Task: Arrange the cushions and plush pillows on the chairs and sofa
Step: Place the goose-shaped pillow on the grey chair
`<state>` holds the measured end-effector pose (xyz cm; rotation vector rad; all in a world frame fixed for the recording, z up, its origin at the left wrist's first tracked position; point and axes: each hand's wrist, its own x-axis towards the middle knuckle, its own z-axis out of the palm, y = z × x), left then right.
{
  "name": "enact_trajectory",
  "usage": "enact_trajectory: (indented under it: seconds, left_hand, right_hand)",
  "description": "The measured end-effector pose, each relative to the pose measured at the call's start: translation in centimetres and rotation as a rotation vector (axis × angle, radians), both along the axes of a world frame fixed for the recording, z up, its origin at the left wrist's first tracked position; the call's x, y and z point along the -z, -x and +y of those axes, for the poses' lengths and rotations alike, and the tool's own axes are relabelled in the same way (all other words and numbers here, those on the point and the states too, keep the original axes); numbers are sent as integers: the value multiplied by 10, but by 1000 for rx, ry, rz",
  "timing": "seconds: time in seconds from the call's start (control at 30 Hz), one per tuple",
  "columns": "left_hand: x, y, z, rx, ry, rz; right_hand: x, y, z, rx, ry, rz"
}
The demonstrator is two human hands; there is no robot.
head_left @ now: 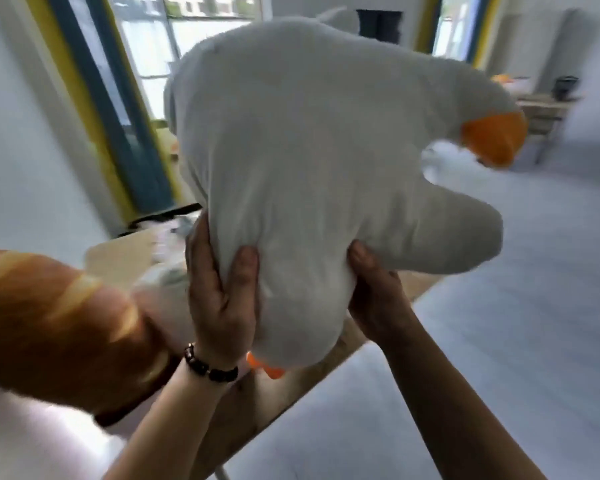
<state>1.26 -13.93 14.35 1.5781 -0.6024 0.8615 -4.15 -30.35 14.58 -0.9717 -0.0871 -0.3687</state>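
a blurred room with a grey floor (499,306) and tall windows (187,39) behind. both hands hold a white plush goose (309,150) up in the air above a wooden table (125,251). the left hand (222,296), a bead bracelet (210,367) at its wrist, clamps the goose's lower end, thumb pressed into the fabric. the right hand (374,292) grips the same end from the other side. an orange-brown plush (59,323) lies left of the left hand. the goose's orange beak (492,136) points up and right of the right hand.
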Motion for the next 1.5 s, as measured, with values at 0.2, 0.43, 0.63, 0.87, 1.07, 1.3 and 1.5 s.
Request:
enact_trajectory:
  seconds: [0.2, 0.43, 0.63, 0.87, 1.07, 1.3, 1.5]
  left_hand:
    - [50, 68, -130, 503, -49, 147]
    - [56, 187, -271, 977, -184, 273]
    - [72, 291, -388, 1167, -263, 358]
    - [93, 380, -516, 1287, -291, 502]
    - [111, 393, -623, 1311, -304, 550]
    - [137, 357, -818, 1291, -261, 594]
    - [115, 330, -1001, 1442, -286, 556]
  right_hand:
    - [51, 131, -92, 458, -76, 164]
    - [72, 292, -181, 869, -168, 145]
    - [95, 409, -271, 1048, -191, 163]
    - [119, 510, -382, 1193, -109, 292]
    - [145, 522, -486, 1221, -75, 283]
    - [154, 482, -673, 1254, -5, 311]
    - [127, 457, -835, 1383, -27, 284]
